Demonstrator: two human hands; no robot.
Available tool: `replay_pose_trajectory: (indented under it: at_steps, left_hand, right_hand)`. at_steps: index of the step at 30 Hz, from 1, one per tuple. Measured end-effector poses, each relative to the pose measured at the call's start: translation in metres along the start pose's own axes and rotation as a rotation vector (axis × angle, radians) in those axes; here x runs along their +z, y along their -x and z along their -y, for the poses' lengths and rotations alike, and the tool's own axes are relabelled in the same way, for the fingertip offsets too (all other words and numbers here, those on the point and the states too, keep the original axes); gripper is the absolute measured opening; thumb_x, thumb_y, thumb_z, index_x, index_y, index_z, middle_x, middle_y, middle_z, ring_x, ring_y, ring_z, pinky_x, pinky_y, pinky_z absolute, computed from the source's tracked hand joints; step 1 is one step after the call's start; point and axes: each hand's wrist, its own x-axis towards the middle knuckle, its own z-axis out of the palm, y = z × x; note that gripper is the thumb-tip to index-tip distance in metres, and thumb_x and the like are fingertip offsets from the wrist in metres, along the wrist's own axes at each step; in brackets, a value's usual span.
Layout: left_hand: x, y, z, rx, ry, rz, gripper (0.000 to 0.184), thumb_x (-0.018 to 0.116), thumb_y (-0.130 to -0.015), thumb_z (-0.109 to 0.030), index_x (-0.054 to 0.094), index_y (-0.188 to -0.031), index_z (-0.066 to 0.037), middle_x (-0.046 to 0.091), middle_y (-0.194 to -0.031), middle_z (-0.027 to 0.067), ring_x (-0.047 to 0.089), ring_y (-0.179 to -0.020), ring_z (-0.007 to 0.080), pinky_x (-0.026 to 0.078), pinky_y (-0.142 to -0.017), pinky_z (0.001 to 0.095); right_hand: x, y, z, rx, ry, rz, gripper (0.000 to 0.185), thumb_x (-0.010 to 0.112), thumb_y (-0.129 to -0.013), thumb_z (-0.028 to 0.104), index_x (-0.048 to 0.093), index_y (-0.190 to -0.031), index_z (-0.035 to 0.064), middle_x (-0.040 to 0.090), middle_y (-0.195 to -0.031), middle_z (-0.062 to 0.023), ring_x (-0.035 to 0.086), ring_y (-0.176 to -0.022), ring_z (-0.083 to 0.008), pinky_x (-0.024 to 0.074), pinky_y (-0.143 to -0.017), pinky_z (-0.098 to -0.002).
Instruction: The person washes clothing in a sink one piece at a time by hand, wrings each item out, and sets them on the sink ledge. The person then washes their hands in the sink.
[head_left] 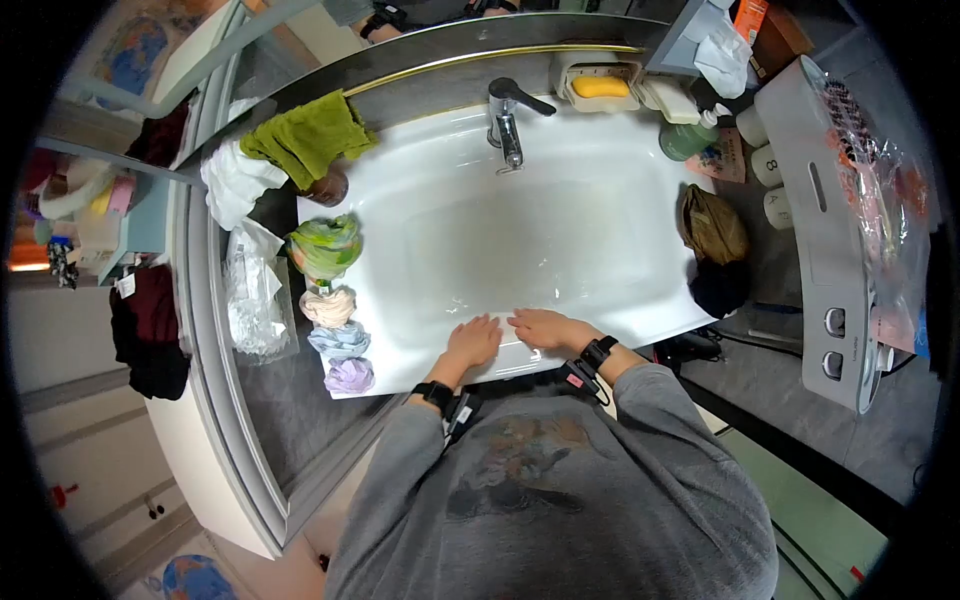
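Note:
Both of my hands rest palm down on the front rim of a white sink (400,365), holding nothing. The fingers of my left hand (474,341) lie stretched out toward the basin. Just to its right, my right hand (545,328) lies flat in the same way, fingertips near the other hand. On the left rim sit crumpled cloth bundles: green patterned (326,247), beige (328,307), light blue (340,341) and lavender (350,376). A brown cloth bundle (713,225) and a black one (720,288) lie on the right rim.
A dark-handled faucet (508,130) stands at the back. Yellow soap (600,87) sits in a dish near a green pump bottle (685,138). A green towel (312,138) hangs at back left above a plastic-wrapped packet (256,290). A grey-white rack (820,250) stands right.

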Motion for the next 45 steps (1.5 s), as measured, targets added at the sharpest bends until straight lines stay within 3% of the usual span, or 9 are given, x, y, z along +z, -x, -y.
replay_pose_trajectory:
  at_steps: [3,12,19,26,34,38,40,41,45]
  left_hand:
    - [-0.005,0.026,0.038,-0.139,-0.073,-0.077,0.045,0.024,-0.085,-0.035,0.038,-0.122,-0.012,0.033,-0.130,0.0102,0.029,-0.120,0.0246,0.021,-0.099,0.0440]
    - [-0.001,0.075,0.103,-0.030,-0.295,-0.573,0.034,0.035,-0.083,-0.028,0.054,-0.104,-0.009,0.048,-0.115,0.0087,0.035,-0.116,0.0215,0.012,-0.101,0.0416]
    - [-0.015,0.076,0.090,0.018,-0.267,-0.699,0.026,0.042,-0.079,-0.022,0.059,-0.089,-0.005,0.055,-0.105,0.0092,0.044,-0.107,0.0221,0.015,-0.100,0.0415]
    - [0.013,0.049,0.049,0.058,-0.062,-0.750,0.029,0.050,-0.075,-0.024,0.058,-0.090,-0.001,0.056,-0.099,0.0166,0.052,-0.095,0.0274,0.035,-0.087,0.0397]
    - [0.008,0.009,-0.013,0.549,-0.189,-0.455,0.056,0.052,-0.074,-0.044,0.046,-0.104,0.004,0.050,-0.104,0.0229,0.051,-0.092,0.0337,0.042,-0.076,0.0395]
    - [-0.009,-0.004,-0.022,0.263,-0.125,-0.194,0.040,0.050,-0.075,-0.041,0.056,-0.085,-0.003,0.057,-0.086,0.0163,0.054,-0.082,0.0321,0.042,-0.069,0.0407]
    - [-0.008,-0.025,0.003,0.056,-0.220,-0.322,0.033,0.049,-0.077,-0.036,0.058,-0.076,-0.005,0.060,-0.073,0.0098,0.057,-0.069,0.0301,0.042,-0.065,0.0402]
    - [-0.014,-0.031,0.019,-0.006,-0.263,-0.357,0.030,0.048,-0.077,-0.032,0.058,-0.078,-0.004,0.059,-0.080,0.0111,0.056,-0.076,0.0294,0.042,-0.068,0.0406]
    - [-0.038,-0.021,0.062,-0.105,0.004,-0.648,0.032,0.048,-0.077,-0.023,0.053,-0.097,0.001,0.052,-0.103,0.0201,0.048,-0.100,0.0302,0.040,-0.080,0.0412]
  right_hand:
    - [-0.030,0.024,0.012,0.339,0.042,0.172,0.057,0.027,-0.081,0.049,0.036,-0.125,0.0144,0.022,-0.133,-0.0192,0.020,-0.124,-0.0321,0.0134,-0.098,-0.0517]
    - [-0.079,0.085,-0.026,0.805,0.151,0.118,0.067,0.027,-0.078,0.057,0.031,-0.128,0.0120,0.019,-0.134,-0.0209,0.014,-0.125,-0.0346,0.0086,-0.099,-0.0513]
    - [-0.083,0.113,-0.070,0.654,0.270,-0.147,0.045,0.031,-0.083,0.039,0.055,-0.102,0.0064,0.048,-0.114,-0.0151,0.039,-0.112,-0.0267,0.0237,-0.097,-0.0371]
    - [-0.054,0.095,-0.044,0.485,0.178,-0.244,0.045,0.035,-0.082,0.042,0.056,-0.100,0.0062,0.049,-0.112,-0.0161,0.044,-0.105,-0.0287,0.0353,-0.088,-0.0349]
    - [-0.017,0.015,-0.010,0.204,0.109,-0.140,0.046,0.034,-0.083,0.041,0.054,-0.101,0.0034,0.051,-0.105,-0.0196,0.048,-0.098,-0.0319,0.0377,-0.083,-0.0390]
    - [-0.023,0.001,-0.006,0.154,0.167,-0.157,0.042,0.036,-0.084,0.037,0.054,-0.100,0.0016,0.053,-0.099,-0.0205,0.051,-0.092,-0.0322,0.0395,-0.079,-0.0382]
    - [-0.045,0.002,-0.004,0.489,-0.595,-0.111,0.037,0.039,-0.085,0.030,0.052,-0.104,0.0004,0.055,-0.102,-0.0158,0.050,-0.097,-0.0236,0.0379,-0.083,-0.0312]
    - [-0.039,0.002,-0.029,0.404,-0.687,-0.282,0.036,0.043,-0.084,0.026,0.053,-0.102,-0.0023,0.056,-0.102,-0.0133,0.050,-0.095,-0.0193,0.0381,-0.082,-0.0292]
    - [-0.081,0.017,-0.085,0.553,-0.409,-0.602,0.039,0.045,-0.079,0.029,0.051,-0.096,-0.0054,0.053,-0.101,-0.0236,0.049,-0.096,-0.0358,0.0390,-0.081,-0.0361]
